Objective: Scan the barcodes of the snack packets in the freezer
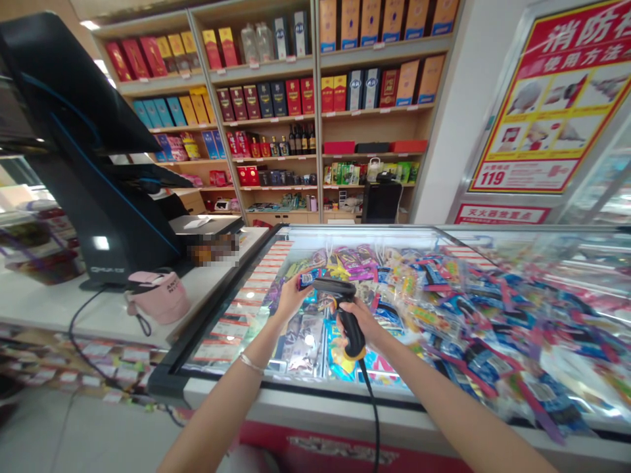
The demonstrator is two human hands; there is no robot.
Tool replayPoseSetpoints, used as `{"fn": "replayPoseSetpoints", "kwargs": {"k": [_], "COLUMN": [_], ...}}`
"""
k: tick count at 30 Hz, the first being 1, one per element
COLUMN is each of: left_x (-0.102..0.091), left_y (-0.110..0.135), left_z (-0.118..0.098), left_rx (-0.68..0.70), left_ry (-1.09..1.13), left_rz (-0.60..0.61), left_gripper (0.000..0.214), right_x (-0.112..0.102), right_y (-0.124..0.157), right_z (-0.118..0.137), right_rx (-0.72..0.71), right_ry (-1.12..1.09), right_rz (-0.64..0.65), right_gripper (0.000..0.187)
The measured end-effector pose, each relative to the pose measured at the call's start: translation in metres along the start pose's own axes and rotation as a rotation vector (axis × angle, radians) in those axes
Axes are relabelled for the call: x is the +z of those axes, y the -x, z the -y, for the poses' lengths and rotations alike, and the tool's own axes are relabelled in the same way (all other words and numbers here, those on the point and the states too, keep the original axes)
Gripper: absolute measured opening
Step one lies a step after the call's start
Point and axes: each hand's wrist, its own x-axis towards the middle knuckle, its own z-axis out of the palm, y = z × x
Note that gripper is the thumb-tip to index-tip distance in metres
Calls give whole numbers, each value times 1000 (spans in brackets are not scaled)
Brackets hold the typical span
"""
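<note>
My right hand [363,320] is wrapped around the grip of a black and yellow barcode scanner [351,332], whose head points left. A cable [373,407] hangs from the scanner's grip down the front of the chest freezer. My left hand [290,299], with a bracelet at the wrist, pinches a small blue packet [308,278] just left of the scanner's head. Both hands are above the glass top of the chest freezer [221,387]. Colourful snack packets [444,315] lie heaped beside my right hand and across the right side.
At the left, a black checkout terminal [118,197] stands on a white counter [204,295] with a pink cup-shaped bag [160,299]. Shelves [271,121] of boxes and bottles line the back wall. A red and yellow poster [557,98] hangs at the right.
</note>
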Motion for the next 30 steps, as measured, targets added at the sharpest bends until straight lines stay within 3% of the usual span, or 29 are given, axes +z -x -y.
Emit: {"fn": "replayPoseSetpoints", "kwargs": {"k": [8, 24, 30], "left_x": [-1, -3, 0], "left_y": [0, -1, -2], "left_z": [1, 3, 5], "left_rx": [-1, 27, 26], "left_ry": [-10, -125, -75], "left_rz": [-52, -33, -40], "left_gripper": [47, 45, 48], "right_x": [-1, 2, 2], "right_y": [1, 2, 2], "right_z": [0, 2, 3], "right_rx": [-15, -25, -21], "right_ry": [6, 43, 46], "right_rz": [-7, -48, -46], "right_gripper": [28, 24, 24]}}
